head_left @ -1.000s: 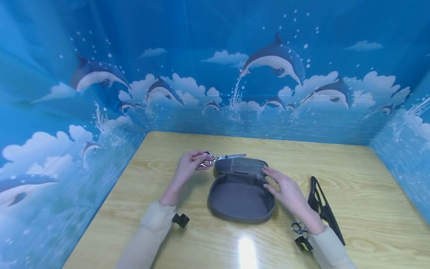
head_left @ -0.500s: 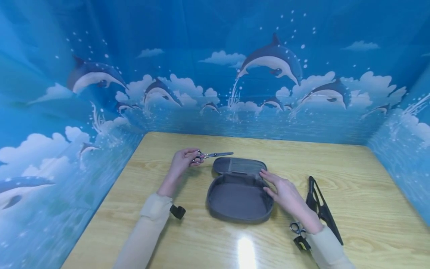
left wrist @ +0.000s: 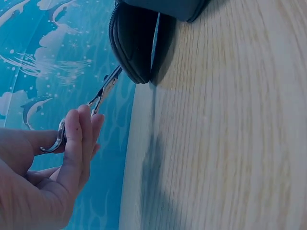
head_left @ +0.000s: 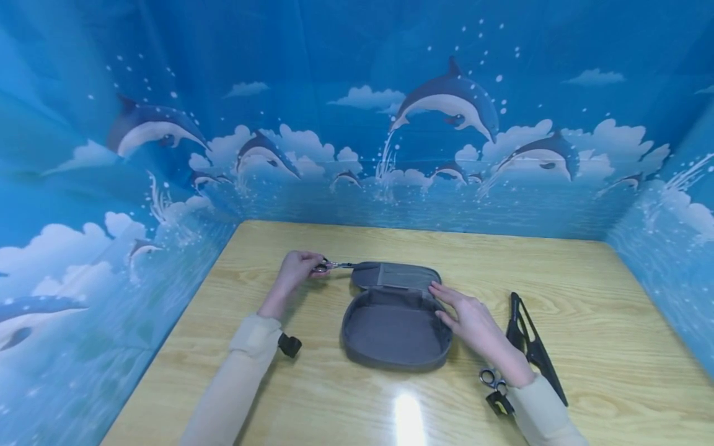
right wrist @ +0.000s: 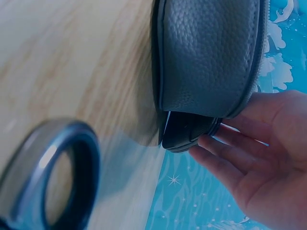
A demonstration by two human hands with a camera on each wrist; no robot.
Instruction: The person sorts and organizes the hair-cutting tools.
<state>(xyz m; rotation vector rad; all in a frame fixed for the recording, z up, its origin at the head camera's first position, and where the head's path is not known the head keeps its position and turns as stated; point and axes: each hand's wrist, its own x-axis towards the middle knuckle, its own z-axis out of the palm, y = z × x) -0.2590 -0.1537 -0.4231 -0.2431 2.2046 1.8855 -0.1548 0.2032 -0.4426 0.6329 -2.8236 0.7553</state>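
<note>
A grey zippered case [head_left: 396, 334] lies unfolded, its lid [head_left: 409, 277] laid back on the far side. My left hand [head_left: 297, 271] pinches a pair of silver scissors [head_left: 333, 265] by the finger rings. Their blades point right and reach the lid's left end. In the left wrist view, the blade tips of the scissors [left wrist: 106, 88] are hidden behind the lid [left wrist: 127, 48]. My right hand [head_left: 474, 319] has its fingers extended at the lid's right end. From the right wrist, the fingertips [right wrist: 204, 141] touch the lid's edge [right wrist: 184, 132].
Under my right forearm, a second pair of scissors [head_left: 493, 379] shows its rings. Beyond it lies a long black slotted tool [head_left: 535, 350]. A dolphin-print curtain [head_left: 357, 124] borders the wooden table [head_left: 613, 322] at the back and sides.
My left hand has drawn the scissors left and lowered them, so the blades went from over the lid to its left end. My right hand has stayed at the lid.
</note>
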